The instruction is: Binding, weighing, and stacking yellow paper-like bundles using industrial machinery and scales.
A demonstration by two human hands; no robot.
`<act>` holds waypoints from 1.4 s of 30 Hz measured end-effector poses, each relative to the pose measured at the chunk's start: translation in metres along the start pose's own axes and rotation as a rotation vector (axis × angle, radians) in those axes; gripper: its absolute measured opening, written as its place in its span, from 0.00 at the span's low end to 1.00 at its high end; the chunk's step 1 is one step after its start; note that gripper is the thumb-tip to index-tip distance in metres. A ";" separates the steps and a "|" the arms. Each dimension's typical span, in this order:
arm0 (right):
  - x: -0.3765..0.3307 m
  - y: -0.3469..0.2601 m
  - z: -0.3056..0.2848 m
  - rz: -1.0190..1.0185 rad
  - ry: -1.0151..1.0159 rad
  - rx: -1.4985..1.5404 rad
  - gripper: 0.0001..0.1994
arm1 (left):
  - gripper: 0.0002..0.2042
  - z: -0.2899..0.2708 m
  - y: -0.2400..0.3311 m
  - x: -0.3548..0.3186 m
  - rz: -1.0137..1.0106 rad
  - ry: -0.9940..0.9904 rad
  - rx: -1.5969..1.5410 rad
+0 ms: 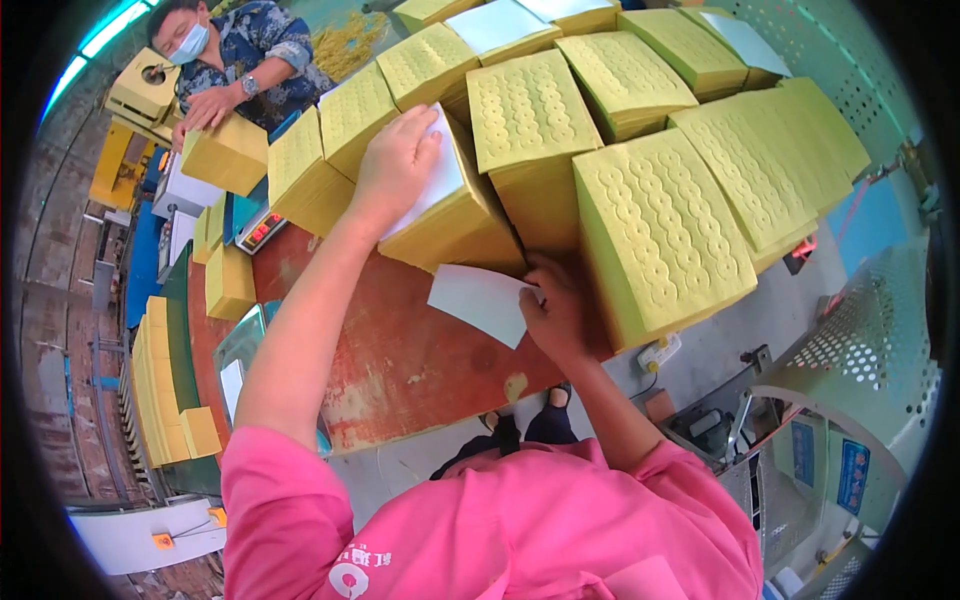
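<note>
The left hand lies flat, fingers spread and grasping nothing, on the white sheet that tops a yellow paper stack on the red counter. Just below that stack the right hand pinches the edge of a loose white paper slip — thumb side hidden, so the grip is probably a light pinch. More embossed yellow bundles crowd right of the stack. Far left of it, another person's hand rests on a yellow block.
</note>
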State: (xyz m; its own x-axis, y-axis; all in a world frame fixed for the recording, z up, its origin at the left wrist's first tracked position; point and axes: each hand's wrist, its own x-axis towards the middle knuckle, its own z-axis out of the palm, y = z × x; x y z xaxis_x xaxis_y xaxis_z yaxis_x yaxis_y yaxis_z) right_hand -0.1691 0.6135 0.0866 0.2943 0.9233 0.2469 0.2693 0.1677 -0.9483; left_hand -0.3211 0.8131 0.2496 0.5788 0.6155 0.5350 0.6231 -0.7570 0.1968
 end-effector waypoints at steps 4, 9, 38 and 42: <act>-0.010 0.001 0.007 -0.104 0.045 -0.036 0.07 | 0.18 -0.010 0.010 -0.006 -0.172 -0.200 -0.099; -0.081 -0.029 -0.012 -0.050 -0.123 0.013 0.07 | 0.19 -0.043 0.037 -0.059 -0.103 -0.296 -0.180; -0.384 -0.131 -0.088 0.552 0.629 0.871 0.05 | 0.32 -0.060 0.222 -0.294 -0.552 -0.415 -1.550; -0.496 -0.137 -0.188 0.588 0.858 0.642 0.05 | 0.30 0.026 0.339 -0.350 -0.439 -0.589 -1.632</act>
State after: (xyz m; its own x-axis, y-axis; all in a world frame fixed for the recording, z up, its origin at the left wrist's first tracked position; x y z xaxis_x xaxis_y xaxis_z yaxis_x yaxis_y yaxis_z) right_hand -0.1797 0.0677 0.1310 0.7934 0.4292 -0.4316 -0.5390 0.1661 -0.8258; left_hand -0.2987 0.3472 0.1078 0.8507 0.5244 -0.0373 -0.1201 0.2630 0.9573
